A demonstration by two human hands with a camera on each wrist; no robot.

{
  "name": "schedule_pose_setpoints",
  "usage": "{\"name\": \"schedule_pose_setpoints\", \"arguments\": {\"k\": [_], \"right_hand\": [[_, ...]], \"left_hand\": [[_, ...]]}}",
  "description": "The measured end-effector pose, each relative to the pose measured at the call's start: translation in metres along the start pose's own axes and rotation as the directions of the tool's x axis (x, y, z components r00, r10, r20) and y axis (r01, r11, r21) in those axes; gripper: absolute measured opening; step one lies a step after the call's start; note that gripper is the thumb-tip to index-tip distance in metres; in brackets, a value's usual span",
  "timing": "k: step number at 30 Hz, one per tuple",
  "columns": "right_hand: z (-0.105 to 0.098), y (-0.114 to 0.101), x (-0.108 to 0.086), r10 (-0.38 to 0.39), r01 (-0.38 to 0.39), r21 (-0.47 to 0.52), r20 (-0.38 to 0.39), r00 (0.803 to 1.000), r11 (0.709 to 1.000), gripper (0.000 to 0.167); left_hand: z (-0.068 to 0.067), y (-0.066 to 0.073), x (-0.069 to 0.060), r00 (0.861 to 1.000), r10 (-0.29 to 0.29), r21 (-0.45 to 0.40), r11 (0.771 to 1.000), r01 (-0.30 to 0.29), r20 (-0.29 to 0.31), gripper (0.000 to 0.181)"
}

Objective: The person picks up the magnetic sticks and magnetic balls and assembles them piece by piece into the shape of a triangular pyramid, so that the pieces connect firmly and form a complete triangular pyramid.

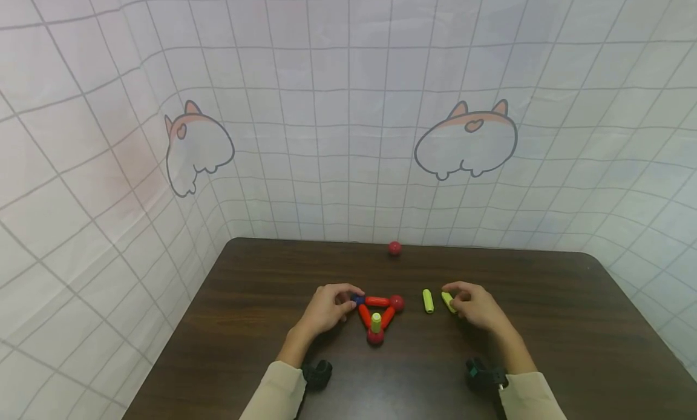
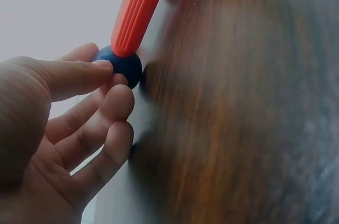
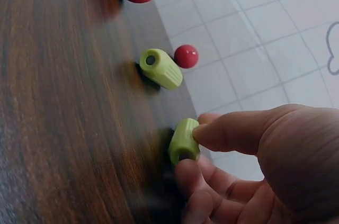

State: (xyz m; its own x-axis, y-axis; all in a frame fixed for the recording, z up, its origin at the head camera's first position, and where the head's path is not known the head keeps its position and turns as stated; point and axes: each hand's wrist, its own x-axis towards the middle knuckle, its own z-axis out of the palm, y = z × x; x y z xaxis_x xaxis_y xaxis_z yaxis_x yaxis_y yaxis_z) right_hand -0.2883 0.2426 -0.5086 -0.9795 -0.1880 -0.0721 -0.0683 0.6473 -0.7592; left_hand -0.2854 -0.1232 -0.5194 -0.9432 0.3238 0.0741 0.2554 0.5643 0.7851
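Observation:
Three red magnetic rods (image 1: 377, 301) form a flat triangle on the table. Its corners are a blue ball (image 2: 127, 69), a red ball (image 1: 397, 303) at the right and another red ball (image 1: 375, 336) nearest me. On that near ball a yellow-green rod (image 1: 376, 322) stands upright. My left hand (image 1: 325, 309) pinches the blue ball between thumb and fingers. To the right, my right hand (image 1: 477, 306) pinches a yellow-green magnetic rod (image 3: 184, 140) near the tabletop. Its dark end shows in the right wrist view. A second loose yellow-green rod (image 1: 428, 301) lies between that hand and the triangle.
A single red ball (image 1: 394, 248) sits at the far edge of the dark wooden table (image 1: 272, 269). Behind the table hangs a white gridded curtain (image 1: 327, 135) with cartoon animal drawings. Each wrist wears a dark camera (image 1: 318, 374).

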Motion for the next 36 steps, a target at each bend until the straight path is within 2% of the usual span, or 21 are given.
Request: {"name": "schedule_pose_setpoints", "arguments": {"k": [6,13,16,19,24,29,33,36], "right_hand": [[-0.001,0.0,-0.003,0.026,-0.026,0.013,-0.017,1.0,1.0,0.036],[-0.002,-0.003,-0.006,0.028,-0.028,0.008,-0.012,1.0,1.0,0.035],[-0.001,-0.005,-0.005,0.029,-0.03,-0.014,-0.024,0.999,0.999,0.036],[-0.001,-0.006,-0.005,0.038,-0.039,-0.035,-0.033,0.999,0.999,0.037],[-0.001,-0.007,-0.005,0.058,-0.061,-0.074,-0.038,0.998,0.995,0.041],[0.002,-0.005,-0.003,0.076,-0.081,-0.098,-0.055,0.996,0.992,0.041],[0.001,-0.004,0.0,0.043,-0.046,-0.052,-0.07,0.997,0.998,0.042],[0.001,-0.007,0.001,-0.016,0.017,0.001,-0.08,0.997,1.0,0.044]], "left_hand": [[0.001,0.0,0.0,0.999,0.033,0.001,0.999,-0.033,0.01,0.024],[-0.002,0.008,-0.002,0.989,0.065,0.063,0.995,-0.073,0.133,0.05],[-0.003,0.011,-0.004,0.982,0.061,0.082,0.994,-0.077,0.178,0.063],[-0.004,0.012,-0.006,0.978,0.037,0.095,0.994,-0.058,0.205,0.068],[0.0,0.011,-0.006,0.981,0.006,0.119,0.992,-0.03,0.192,0.079],[0.004,0.011,-0.005,0.988,0.002,0.159,0.987,-0.026,0.152,0.075],[0.004,0.012,-0.004,0.99,-0.002,0.166,0.986,-0.022,0.143,0.066],[0.003,0.011,-0.004,0.99,0.012,0.155,0.987,-0.034,0.142,0.057]]}}
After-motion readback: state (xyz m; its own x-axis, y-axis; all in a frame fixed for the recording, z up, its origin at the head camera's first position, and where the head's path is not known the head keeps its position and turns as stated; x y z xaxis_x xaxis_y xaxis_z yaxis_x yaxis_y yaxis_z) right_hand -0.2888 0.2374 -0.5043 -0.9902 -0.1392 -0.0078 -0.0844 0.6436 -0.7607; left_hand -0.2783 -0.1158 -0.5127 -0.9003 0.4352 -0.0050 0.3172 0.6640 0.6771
